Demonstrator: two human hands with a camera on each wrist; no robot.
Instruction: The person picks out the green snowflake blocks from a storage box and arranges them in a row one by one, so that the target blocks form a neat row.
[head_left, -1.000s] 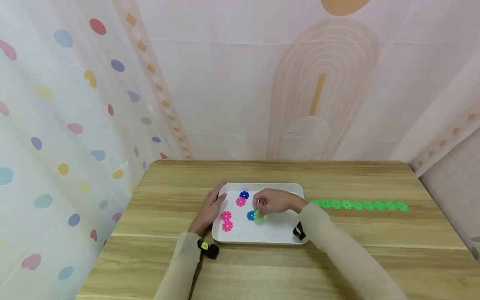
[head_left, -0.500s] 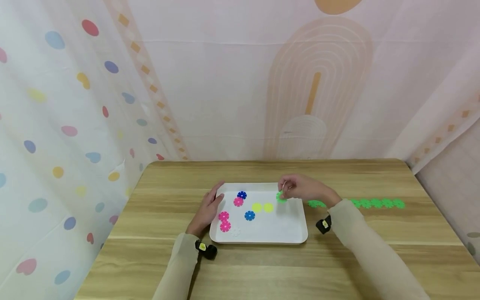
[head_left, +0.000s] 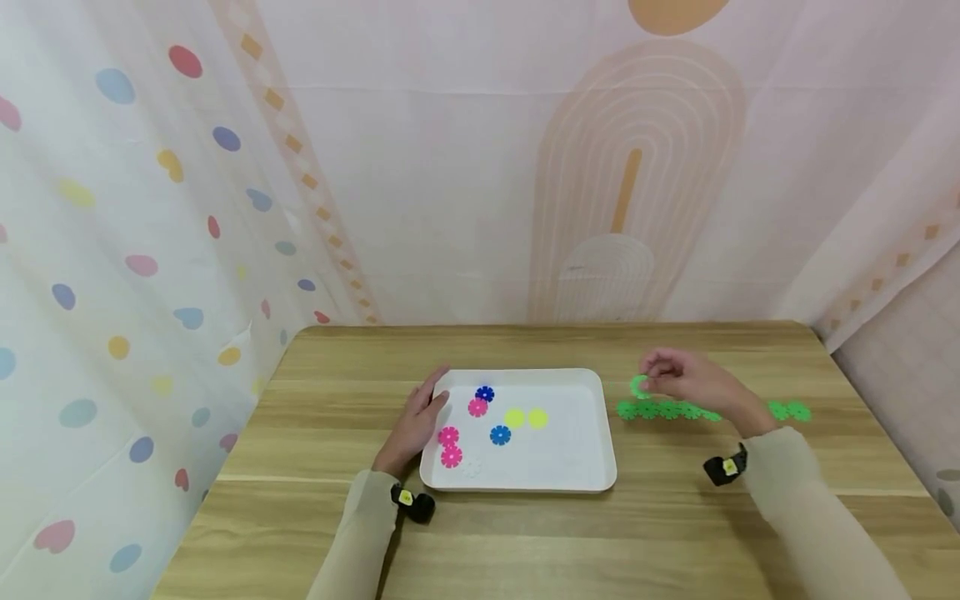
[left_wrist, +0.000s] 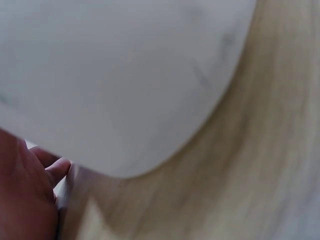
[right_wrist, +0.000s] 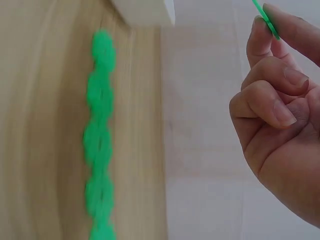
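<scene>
Green disc: a flat, notched green piece [head_left: 639,386], pinched between the thumb and forefinger of the right hand [head_left: 686,382]; in the right wrist view it shows edge-on at the fingertips [right_wrist: 265,19], lifted off the desk.
Position: above the desk [head_left: 525,533], just right of the tray and just above the left end of the green chain.
Right hand: thumb and forefinger closed on the green disc, the other fingers curled into the palm.
Green chain: a row of matching green discs [head_left: 667,410] lying flat on the desk to the right of the tray, running left to right; the right wrist hides its middle, and 2 more discs [head_left: 789,410] show beyond it.
Tray: a white rectangular tray [head_left: 577,467] with rounded corners, resting on the desk left of the chain.
Tray contents: 3 pink discs, 1 near the top [head_left: 477,407] and 2 close together at the left [head_left: 450,446]; 2 blue discs, 1 dark [head_left: 485,393] and 1 lighter [head_left: 500,434]; 2 yellow discs [head_left: 526,417] side by side; 1 faint white disc [head_left: 472,467] near the front left.
Left hand: fingers straight and relaxed [head_left: 420,419], resting against the tray's left rim, gripping nothing; the left wrist view shows only the tray corner [left_wrist: 125,90], blurred.
Surround: patterned curtains hang behind and to both sides of the desk.
</scene>
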